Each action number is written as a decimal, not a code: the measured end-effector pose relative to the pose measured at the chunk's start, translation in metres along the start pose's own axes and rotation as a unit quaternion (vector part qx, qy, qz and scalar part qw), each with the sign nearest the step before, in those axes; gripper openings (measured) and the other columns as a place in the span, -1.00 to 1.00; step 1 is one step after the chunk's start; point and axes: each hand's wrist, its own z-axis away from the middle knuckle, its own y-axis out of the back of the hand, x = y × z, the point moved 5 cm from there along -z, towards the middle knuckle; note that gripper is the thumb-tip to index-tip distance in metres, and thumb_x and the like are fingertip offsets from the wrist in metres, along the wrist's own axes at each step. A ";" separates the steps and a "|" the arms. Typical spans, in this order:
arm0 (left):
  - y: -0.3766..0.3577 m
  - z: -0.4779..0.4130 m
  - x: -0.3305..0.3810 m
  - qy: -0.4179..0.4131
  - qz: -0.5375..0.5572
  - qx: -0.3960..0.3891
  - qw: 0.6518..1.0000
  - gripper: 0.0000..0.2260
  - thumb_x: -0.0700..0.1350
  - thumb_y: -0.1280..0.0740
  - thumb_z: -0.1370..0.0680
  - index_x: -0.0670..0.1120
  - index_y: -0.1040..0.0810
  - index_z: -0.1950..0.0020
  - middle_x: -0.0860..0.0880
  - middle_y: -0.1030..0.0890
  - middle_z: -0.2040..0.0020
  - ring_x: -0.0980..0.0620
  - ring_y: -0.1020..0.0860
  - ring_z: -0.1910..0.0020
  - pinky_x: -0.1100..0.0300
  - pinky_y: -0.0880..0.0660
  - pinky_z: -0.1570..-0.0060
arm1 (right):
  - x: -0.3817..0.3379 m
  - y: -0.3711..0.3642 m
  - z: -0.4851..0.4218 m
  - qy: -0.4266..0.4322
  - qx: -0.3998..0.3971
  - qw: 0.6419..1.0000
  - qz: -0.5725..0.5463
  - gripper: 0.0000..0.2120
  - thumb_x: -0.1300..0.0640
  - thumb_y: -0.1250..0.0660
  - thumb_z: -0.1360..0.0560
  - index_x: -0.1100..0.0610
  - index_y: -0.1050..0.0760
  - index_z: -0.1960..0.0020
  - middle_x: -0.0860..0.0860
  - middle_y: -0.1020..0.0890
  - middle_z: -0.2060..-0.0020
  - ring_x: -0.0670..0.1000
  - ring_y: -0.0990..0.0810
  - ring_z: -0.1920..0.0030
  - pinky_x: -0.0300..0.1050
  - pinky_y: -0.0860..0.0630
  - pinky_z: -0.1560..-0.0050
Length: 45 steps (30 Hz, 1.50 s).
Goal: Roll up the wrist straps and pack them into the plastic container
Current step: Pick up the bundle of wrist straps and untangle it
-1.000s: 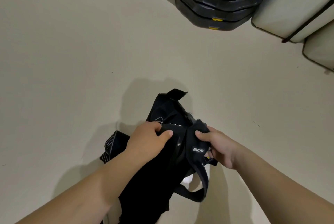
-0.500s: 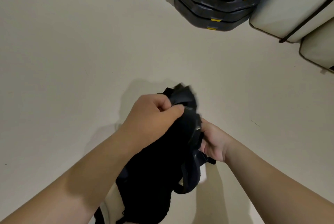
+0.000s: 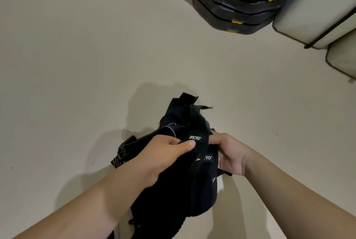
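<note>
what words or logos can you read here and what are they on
"CYO", white, after slanted strokes: on the straps, beside the left hand thumb.
"YO", its start hidden: on a lower fold of the straps, by the right hand.
Yellow marks on the black stack: shapes only, no letters readable.

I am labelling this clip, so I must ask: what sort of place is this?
Probably a gym or a home workout room. Black pads with yellow marks are stacked on the beige floor beside pale cushions, and the left hand and right hand grip black straps.
</note>
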 end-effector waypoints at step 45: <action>0.035 -0.041 0.021 -0.184 -0.299 0.191 0.917 -0.76 0.08 -0.46 -0.47 0.12 -0.57 -0.11 0.15 -0.66 0.10 0.05 -0.62 0.07 0.11 -0.54 0.09 | -0.038 0.005 0.020 -0.066 -0.082 0.980 0.171 -0.74 0.33 -0.41 -0.37 0.14 -0.76 0.01 0.12 -0.77 0.03 0.11 -0.77 0.05 -0.04 -0.70 0.01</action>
